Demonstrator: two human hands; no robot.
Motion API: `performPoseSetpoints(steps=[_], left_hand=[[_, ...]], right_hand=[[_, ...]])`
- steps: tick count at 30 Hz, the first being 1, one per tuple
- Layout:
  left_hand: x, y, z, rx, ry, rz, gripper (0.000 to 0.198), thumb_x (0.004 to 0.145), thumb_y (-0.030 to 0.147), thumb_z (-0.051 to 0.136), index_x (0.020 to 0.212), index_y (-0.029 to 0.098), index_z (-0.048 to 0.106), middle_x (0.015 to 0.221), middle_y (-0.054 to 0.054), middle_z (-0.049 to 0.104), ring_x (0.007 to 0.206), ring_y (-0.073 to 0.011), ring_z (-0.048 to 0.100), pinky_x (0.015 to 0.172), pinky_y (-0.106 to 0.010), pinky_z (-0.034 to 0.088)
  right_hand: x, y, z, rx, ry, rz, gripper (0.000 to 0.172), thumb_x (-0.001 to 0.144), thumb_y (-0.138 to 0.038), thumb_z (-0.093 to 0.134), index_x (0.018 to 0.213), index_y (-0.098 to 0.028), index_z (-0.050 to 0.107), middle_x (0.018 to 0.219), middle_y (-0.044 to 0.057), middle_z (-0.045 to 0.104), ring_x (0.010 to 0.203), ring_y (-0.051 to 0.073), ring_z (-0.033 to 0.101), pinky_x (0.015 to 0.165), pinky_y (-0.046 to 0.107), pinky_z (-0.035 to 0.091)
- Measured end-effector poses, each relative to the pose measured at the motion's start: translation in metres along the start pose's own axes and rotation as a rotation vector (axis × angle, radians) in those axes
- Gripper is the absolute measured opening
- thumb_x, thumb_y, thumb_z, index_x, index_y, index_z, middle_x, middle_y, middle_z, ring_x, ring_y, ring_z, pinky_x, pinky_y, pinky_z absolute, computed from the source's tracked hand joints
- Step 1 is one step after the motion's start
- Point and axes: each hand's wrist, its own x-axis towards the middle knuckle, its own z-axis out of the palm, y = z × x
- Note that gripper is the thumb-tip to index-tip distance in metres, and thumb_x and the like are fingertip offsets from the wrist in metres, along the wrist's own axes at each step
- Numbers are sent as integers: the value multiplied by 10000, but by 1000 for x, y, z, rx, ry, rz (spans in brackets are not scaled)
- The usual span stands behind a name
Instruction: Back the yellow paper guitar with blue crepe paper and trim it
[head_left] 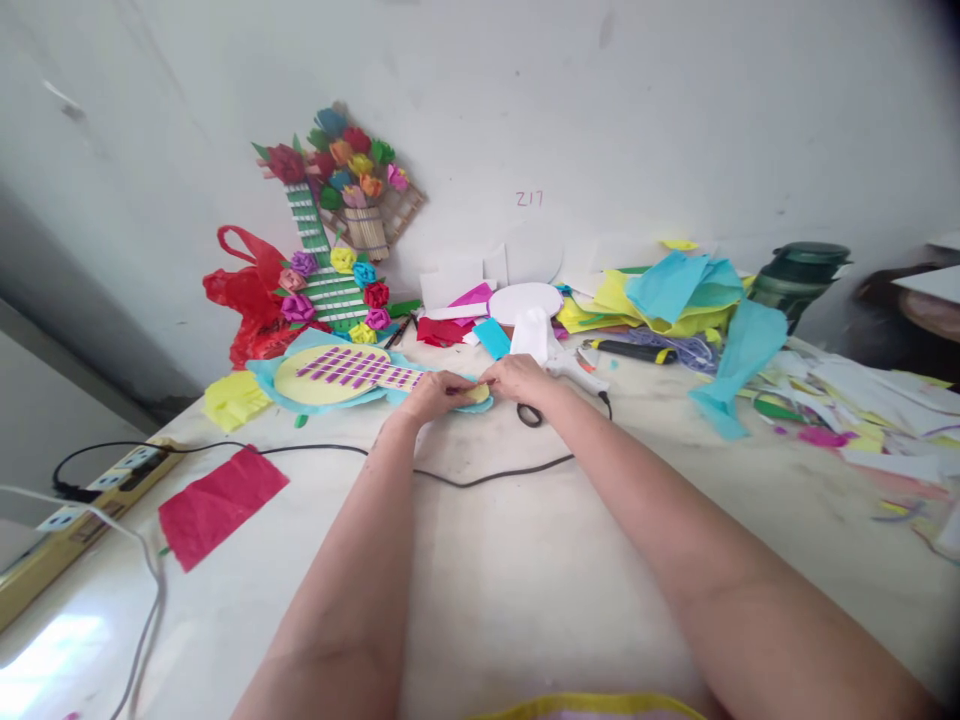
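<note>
A flat guitar-shaped paper craft (334,373) lies on the table, pale yellow with crossed purple strips on its body and neck. Light blue crepe paper (262,385) shows all around its edge. My left hand (436,394) is closed on the neck with its fingers bent over it. At the far end of the neck, my right hand (516,378) pinches the tip and the blue paper, close beside the left. My fingers hide part of the neck. A black scissors handle (529,414) and a white glue gun (576,372) lie just by my right hand.
A black cable (480,482) crosses the table to a power strip (112,490). Red crepe paper (223,505) lies at left. Behind stand a flower-decked craft (330,290) and a red bag (251,290). A black-yellow tool (630,350), paper scraps (892,400) and a green bottle (802,275) are at right.
</note>
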Motion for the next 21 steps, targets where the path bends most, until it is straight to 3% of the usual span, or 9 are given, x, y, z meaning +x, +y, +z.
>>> performPoseSetpoints(steps=[7, 13, 21], left_hand=[[1, -1, -1, 17, 20, -22, 322, 625, 326, 667, 907, 177, 708, 843, -28, 703, 747, -172, 620, 721, -244, 471], [0, 3, -2, 31, 4, -50, 351, 623, 381, 667, 901, 169, 706, 837, -26, 699, 755, -179, 612, 707, -250, 470], [-2, 8, -4, 38, 0, -68, 376, 621, 401, 660, 915, 169, 700, 857, -31, 700, 772, -188, 614, 728, -263, 471]], right_hand=[[-5, 5, 6, -91, 4, -100, 269, 840, -263, 456, 989, -286, 679, 906, 48, 684, 829, 171, 601, 632, 238, 360], [-5, 9, 10, -180, 22, -172, 259, 832, -197, 457, 931, -258, 688, 873, 62, 680, 800, 177, 595, 577, 244, 323], [-8, 11, 13, -213, 20, -221, 267, 835, -131, 443, 937, -213, 676, 872, 73, 679, 846, 175, 579, 628, 243, 350]])
